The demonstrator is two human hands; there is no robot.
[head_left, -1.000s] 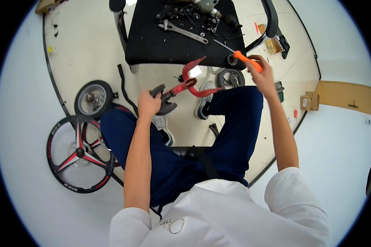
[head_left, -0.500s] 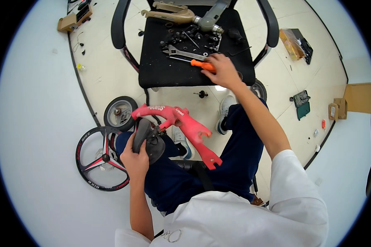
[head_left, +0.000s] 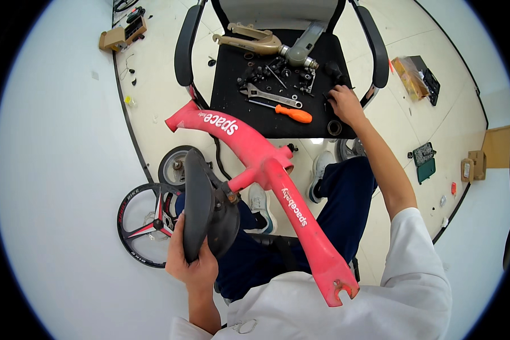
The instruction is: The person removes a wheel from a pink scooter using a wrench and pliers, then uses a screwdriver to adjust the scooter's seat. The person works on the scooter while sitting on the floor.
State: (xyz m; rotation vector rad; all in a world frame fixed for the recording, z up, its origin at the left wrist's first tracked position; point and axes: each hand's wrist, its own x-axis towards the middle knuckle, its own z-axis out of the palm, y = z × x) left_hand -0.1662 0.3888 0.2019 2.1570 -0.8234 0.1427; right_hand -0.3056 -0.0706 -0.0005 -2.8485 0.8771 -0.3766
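My left hand [head_left: 194, 266] is closed round the nose of a black bicycle saddle [head_left: 199, 195], thumb on one side and fingers on the other. The saddle is joined to a pink-red bike frame [head_left: 266, 164], held tilted above my lap. At the right side of the black chair seat, my right hand [head_left: 345, 106] pinches a thin black hex key [head_left: 326, 102], partly hidden by the fingers. Left of that hand lie an orange-handled screwdriver [head_left: 293, 113] and a silver adjustable wrench [head_left: 272, 96].
Behind the tools on the chair seat [head_left: 232, 73] are small black parts, a tan fork [head_left: 249, 41] and a grey stem [head_left: 306, 45]. A metal ring [head_left: 334, 127] sits near its front edge. Wheels [head_left: 147, 226] stand left of my legs; boxes [head_left: 411, 76] lie on the floor.
My right hand has left the screwdriver and moved right to the hex key. The screwdriver now lies free on the seat. My left hand has raised the saddle and frame closer to me.
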